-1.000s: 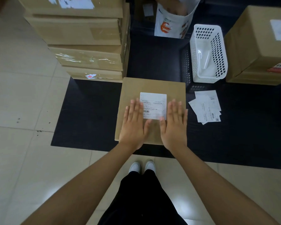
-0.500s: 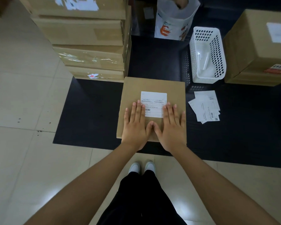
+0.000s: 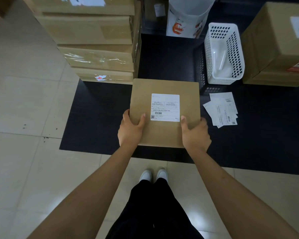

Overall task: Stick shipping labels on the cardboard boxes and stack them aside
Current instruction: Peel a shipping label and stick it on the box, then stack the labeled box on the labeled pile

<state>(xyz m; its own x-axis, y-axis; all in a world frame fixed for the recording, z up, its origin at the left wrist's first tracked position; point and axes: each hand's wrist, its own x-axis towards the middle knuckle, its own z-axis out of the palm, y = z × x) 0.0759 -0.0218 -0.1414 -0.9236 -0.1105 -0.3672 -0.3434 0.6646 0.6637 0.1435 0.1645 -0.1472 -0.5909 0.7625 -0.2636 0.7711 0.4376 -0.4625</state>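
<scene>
Left hand (image 3: 130, 130), right hand (image 3: 195, 133) grip flat cardboard box (image 3: 164, 135).

The shipping label (image 3: 165, 107) on the cardboard box (image 3: 164, 135) bears a barcode and print seemingly too small to read.

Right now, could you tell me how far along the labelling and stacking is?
Done: the shipping label sits flat on the cardboard box. In hand: the left hand and right hand hold its sides. Left: putting it on the stack of boxes; loose labels remain on the black mat.
</scene>
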